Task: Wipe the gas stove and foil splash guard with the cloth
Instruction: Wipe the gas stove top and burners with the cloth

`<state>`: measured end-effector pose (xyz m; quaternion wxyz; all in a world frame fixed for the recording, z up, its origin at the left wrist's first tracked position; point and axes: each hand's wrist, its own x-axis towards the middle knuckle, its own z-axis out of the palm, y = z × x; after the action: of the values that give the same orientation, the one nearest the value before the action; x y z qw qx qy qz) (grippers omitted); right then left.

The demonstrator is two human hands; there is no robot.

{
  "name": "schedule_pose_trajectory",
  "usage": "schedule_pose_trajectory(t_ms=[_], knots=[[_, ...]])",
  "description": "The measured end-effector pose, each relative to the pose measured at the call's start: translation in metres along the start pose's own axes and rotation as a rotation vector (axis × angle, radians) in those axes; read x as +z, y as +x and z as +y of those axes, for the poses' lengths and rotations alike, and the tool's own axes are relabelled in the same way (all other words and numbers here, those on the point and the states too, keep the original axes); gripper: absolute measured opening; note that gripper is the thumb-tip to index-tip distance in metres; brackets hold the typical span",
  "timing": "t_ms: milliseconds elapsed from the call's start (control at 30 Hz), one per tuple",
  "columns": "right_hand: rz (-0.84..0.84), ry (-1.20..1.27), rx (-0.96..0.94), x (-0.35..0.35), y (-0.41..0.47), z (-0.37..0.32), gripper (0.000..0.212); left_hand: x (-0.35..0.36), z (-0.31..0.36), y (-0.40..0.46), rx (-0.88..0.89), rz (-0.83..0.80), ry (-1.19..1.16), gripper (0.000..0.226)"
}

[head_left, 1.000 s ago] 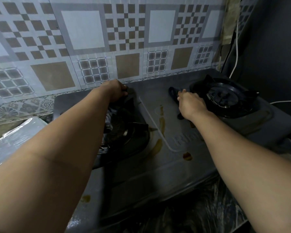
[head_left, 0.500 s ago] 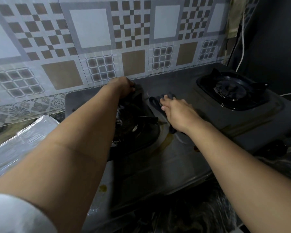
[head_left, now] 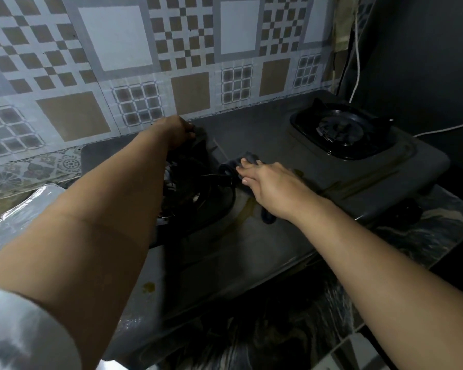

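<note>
**Wiping the middle of the stove top, beside the left burner**

A dim kitchen corner was backed by a foil splash guard point(head_left: 150, 57) printed with grey, white and brown squares, standing upright just behind a dark two-burner gas stove point(head_left: 278, 244). The stove sat on a dark marbled desk point(head_left: 439, 231). A white cable point(head_left: 357, 49) hung down the dark wall at the right.

The right hand point(head_left: 270, 182) lay flat on a dark cloth point(head_left: 238, 166), fingers straight and pressing it against the stove top between the two burners, with the cloth's edge touching the rim of the left burner point(head_left: 195, 188). The left hand point(head_left: 175, 130) reached to the far side of that burner, its fingers curled over the back of the black pan support; whether it gripped the support or only steadied it could not be told. The right burner point(head_left: 341, 129) stood well apart, untouched.

Brownish streaks point(head_left: 247, 209) ran down the stove top just beside the right hand, and a small brown spot point(head_left: 149, 287) sat near the front edge.

Judged from this, the stove-wiping step was in hand and not finished, and the splash guard looked yet to be wiped. The next move likely called for firm strokes toward the front over the streaks, keeping the cloth clear of the pan support's prongs
</note>
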<state>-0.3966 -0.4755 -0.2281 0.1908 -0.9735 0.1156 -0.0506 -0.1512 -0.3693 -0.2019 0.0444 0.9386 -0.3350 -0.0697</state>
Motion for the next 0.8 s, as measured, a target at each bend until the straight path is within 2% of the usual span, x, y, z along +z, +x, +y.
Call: schedule_pose_trajectory(t_ms=[200,533,800], knots=[[0.047,-0.025,0.031,-0.006,-0.007,0.012,0.039,0.0,0.001,-0.001,0.007,-0.003,0.028,0.045],[0.136,-0.06,0.228,-0.033,-0.006,0.067,0.035,0.003,-0.003,0.004,0.021,0.004,0.014,0.043],[0.196,-0.141,0.413,-0.034,-0.005,0.084,0.038,0.004,-0.006,0.006,0.011,-0.007,-0.002,0.044]])
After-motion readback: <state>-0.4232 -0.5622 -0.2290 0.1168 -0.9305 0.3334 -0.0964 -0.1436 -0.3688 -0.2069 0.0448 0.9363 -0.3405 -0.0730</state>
